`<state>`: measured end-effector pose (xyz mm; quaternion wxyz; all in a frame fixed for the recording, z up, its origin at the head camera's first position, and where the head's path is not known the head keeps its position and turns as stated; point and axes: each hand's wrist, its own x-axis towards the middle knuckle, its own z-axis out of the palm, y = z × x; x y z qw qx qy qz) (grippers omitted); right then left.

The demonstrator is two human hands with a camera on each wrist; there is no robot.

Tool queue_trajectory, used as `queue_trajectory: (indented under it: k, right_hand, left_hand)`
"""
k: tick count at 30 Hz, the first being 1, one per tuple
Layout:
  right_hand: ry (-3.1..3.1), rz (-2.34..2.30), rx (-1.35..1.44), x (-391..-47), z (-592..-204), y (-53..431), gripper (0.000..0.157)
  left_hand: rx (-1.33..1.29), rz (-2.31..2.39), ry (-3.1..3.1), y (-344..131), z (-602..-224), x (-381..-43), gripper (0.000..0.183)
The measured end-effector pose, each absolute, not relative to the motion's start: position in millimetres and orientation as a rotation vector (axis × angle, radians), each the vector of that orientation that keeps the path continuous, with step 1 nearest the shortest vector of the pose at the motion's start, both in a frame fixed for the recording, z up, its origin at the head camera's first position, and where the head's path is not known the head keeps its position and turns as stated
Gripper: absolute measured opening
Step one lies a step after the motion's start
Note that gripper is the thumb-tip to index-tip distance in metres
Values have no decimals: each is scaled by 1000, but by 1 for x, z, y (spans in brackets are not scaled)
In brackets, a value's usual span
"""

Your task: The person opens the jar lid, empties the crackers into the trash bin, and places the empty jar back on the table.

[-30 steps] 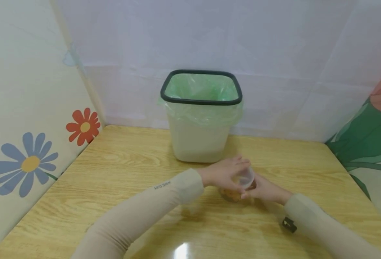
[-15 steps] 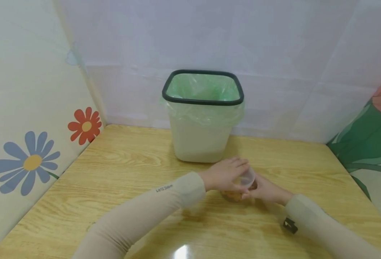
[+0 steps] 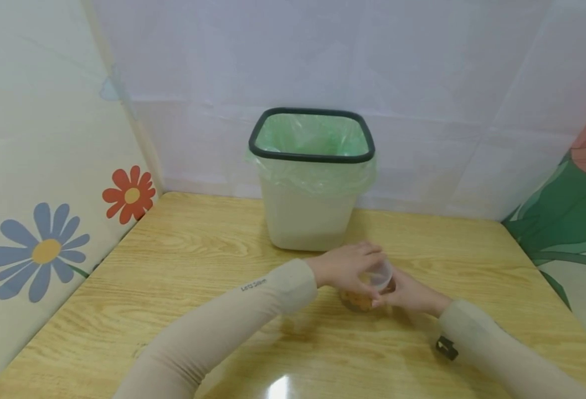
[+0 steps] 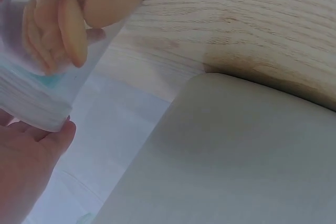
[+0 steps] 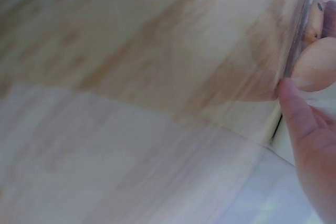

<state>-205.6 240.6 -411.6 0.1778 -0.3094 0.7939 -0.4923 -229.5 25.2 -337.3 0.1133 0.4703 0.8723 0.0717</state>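
Left hand (image 3: 348, 267) above, right hand (image 3: 412, 293) beside

A pale, creased fabric sheet (image 3: 437, 83) fills the top of the frame; below it spreads the yellow wood-grain tabletop (image 3: 198, 238); near the frame's centre stands the off-white tapered bin (image 3: 308, 216), with a black rim (image 3: 310, 158) and a thin green plastic liner (image 3: 318, 136). The clear plastic jar (image 3: 355, 300) is just below and right of the bin's foot, right of the frame's centre, between the two hands.

The step in hand looks like working the round translucent ribbed lid (image 3: 381, 276); to do it well, the right hand should steady the jar low and firmly while the left turns or lifts the lid evenly; too hard a squeeze could make the walls give, and a sudden jerk could tip it.

The left arm slants in from the lower left, its hand arched over the jar's top, fingers partly curled about the lid; the right arm comes from the lower right, its hand cupped round the jar's near-right side, thumb and fingers partly hidden.

Smallest are the round golden-brown biscuits (image 4: 114, 2), piled inside the jar; their number I cannot tell.
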Motion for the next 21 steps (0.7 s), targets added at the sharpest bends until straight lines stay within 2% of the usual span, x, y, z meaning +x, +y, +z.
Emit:
queue_trajectory:
  k: [9, 21]
  right_hand:
    - [2244, -1400, -869, -205, -412, 241, 83]
    - [2249, -1375, -846, -205, -410, 240, 86]
  left_hand:
    - [1405, 206, 2660, 27, -339, -226, 75]
    - [1449, 257, 2762, 26, -343, -222, 73]
